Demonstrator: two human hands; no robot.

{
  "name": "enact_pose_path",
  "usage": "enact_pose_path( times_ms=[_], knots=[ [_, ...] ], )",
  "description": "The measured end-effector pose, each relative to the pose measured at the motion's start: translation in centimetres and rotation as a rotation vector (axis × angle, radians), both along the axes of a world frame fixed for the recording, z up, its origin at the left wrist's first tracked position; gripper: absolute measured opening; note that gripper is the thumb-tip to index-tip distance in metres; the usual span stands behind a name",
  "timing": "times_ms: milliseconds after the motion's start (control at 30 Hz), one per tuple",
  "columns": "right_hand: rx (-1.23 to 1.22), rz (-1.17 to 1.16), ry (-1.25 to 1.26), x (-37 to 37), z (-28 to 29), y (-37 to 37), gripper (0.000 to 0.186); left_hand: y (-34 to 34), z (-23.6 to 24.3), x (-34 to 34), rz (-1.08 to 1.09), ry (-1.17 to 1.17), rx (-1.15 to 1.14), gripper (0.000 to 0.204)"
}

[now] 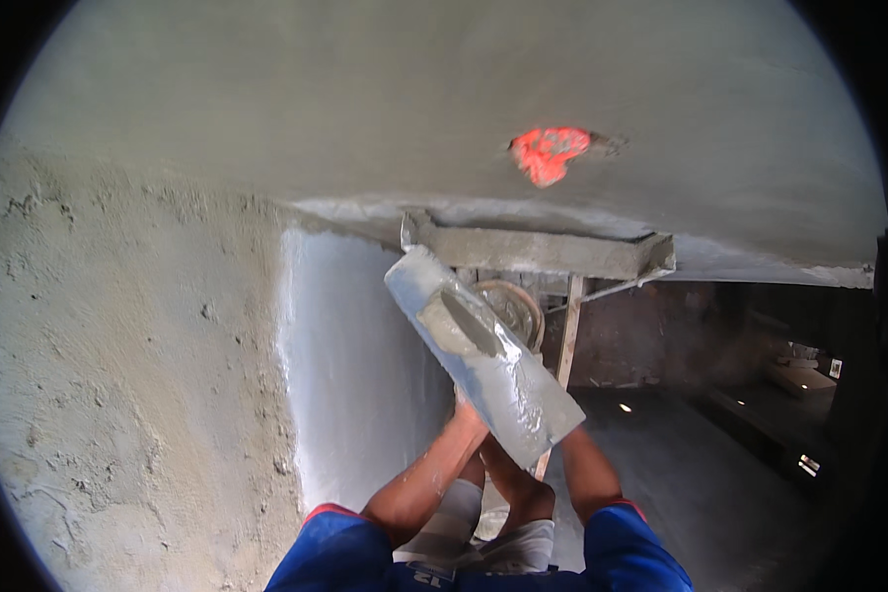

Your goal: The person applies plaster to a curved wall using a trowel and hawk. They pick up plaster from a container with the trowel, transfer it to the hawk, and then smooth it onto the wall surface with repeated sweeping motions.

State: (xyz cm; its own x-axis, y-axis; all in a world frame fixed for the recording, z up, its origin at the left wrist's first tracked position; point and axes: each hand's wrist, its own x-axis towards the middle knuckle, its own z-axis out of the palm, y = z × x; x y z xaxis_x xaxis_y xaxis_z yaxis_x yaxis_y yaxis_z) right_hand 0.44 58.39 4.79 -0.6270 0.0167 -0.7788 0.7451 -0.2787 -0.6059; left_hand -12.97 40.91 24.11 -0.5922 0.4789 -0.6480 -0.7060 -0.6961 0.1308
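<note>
A long rectangular plastering trowel or board (523,405), smeared with wet grey plaster (449,326), is raised diagonally in front of me. My left hand (466,407) reaches under its lower left edge, fingers hidden. My right forearm (587,464) runs behind its lower right end, hiding that hand; I cannot tell how either hand grips. Behind the board is a round container (513,298) of grey material, partly covered, below a plaster-crusted horizontal beam or trough (523,247).
A rough plastered wall (128,375) fills the left, beside a smoother pale strip (350,355). The grey surface above (316,99) bears a bright orange patch (548,148). A wooden upright (572,326) descends from the beam. At right lies a dim lower area (691,454).
</note>
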Motion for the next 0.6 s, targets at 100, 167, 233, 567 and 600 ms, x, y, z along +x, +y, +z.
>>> enact_pose_path(
  times_ms=[100,167,233,567,600],
  knots=[
    [0.037,0.048,0.031,-0.9,1.2,0.0,0.029,1.6,3.2,-0.1,0.04,0.001,-0.036,0.038],
    [0.114,0.048,0.089,-0.7,3.5,0.9,0.03,3.2,4.8,-0.1,0.018,0.026,-0.031,0.04],
    [0.21,0.048,0.198,-1.0,7.9,1.4,0.033,4.7,7.8,0.0,0.002,0.076,-0.01,0.041],
    [0.873,-0.107,0.89,-1.9,40.8,0.3,0.044,10.8,26.1,-1.8,-0.047,0.346,0.33,0.05],
    [0.935,-0.143,0.926,-1.7,43.1,-0.2,0.045,10.7,27.6,-1.6,-0.016,0.356,0.26,0.051]
  ],
)
